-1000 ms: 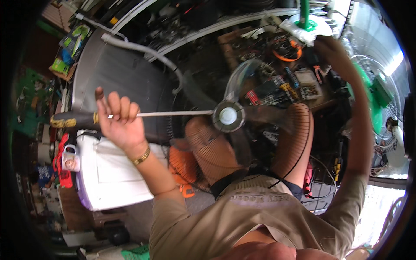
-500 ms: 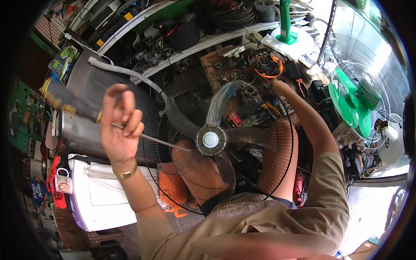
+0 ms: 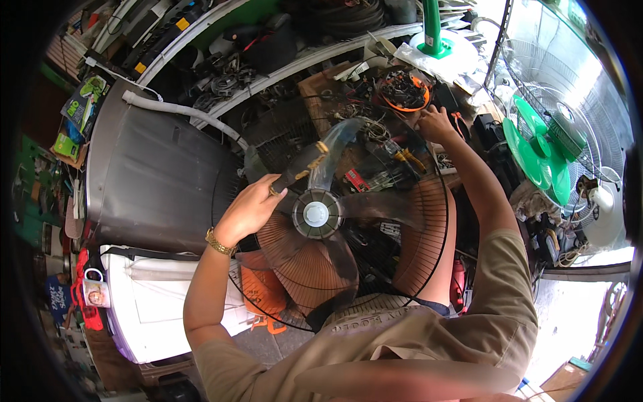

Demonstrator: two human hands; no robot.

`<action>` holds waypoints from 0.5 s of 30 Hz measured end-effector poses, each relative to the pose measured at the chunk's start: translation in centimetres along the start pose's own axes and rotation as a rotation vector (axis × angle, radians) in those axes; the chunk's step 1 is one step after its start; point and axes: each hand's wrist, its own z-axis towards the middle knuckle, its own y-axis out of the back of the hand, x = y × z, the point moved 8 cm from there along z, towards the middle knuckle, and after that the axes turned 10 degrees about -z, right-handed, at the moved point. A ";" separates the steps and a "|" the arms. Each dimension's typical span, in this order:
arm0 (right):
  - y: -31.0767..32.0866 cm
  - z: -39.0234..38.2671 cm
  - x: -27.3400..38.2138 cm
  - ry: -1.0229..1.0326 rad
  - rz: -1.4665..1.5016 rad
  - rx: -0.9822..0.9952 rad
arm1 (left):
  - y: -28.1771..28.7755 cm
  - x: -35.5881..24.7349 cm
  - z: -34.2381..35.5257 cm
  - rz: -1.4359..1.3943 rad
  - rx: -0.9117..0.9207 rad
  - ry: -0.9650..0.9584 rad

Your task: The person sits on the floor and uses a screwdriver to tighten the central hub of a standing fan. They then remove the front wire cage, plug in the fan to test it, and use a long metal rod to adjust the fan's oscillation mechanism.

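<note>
In the head view, the fan (image 3: 317, 233) lies across the person's lap, at the near edge of the cluttered worktop (image 3: 313, 97). Its smoky blades (image 3: 378, 206) are already joined at the hub, a pale cap (image 3: 315, 214) sits in the centre, and a wire guard (image 3: 447, 221) rings them. Whether every fastening is in place cannot be told.

The left hand (image 3: 256, 203) has its fingers curled closed around a black-and-yellow tool (image 3: 303, 169) left of the blade pointing up, well apart from the cap as far as the view shows. The right hand (image 3: 435, 125) is partly curled by the guard's upper right, beside an orange-rimmed bowl (image 3: 424, 98) toward the worktop's far edge; whether it grips anything cannot be told. Rightward, green blades (image 3: 539, 144) stand apart, touched by neither hand.
</note>
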 end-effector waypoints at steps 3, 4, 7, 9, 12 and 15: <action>-0.3 -0.5 -2.0 -0.129 -0.042 0.012 | -0.9 2.3 0.5 -0.060 0.036 0.077; -0.4 -0.6 -1.5 -0.145 -0.034 0.042 | -1.3 3.4 0.3 -0.083 0.062 0.116; 0.2 -0.4 -0.8 -0.180 -0.007 0.053 | -2.2 4.8 -0.7 0.028 0.072 0.169; 1.3 0.1 -0.5 -0.174 -0.032 -0.031 | -2.4 3.7 -1.4 0.058 0.080 0.135; 1.2 1.0 1.6 0.173 -0.048 -0.336 | -2.8 3.2 -1.1 0.060 0.080 0.003; -3.9 2.6 7.7 0.388 0.193 0.027 | -3.2 5.4 -1.2 0.056 0.030 -0.046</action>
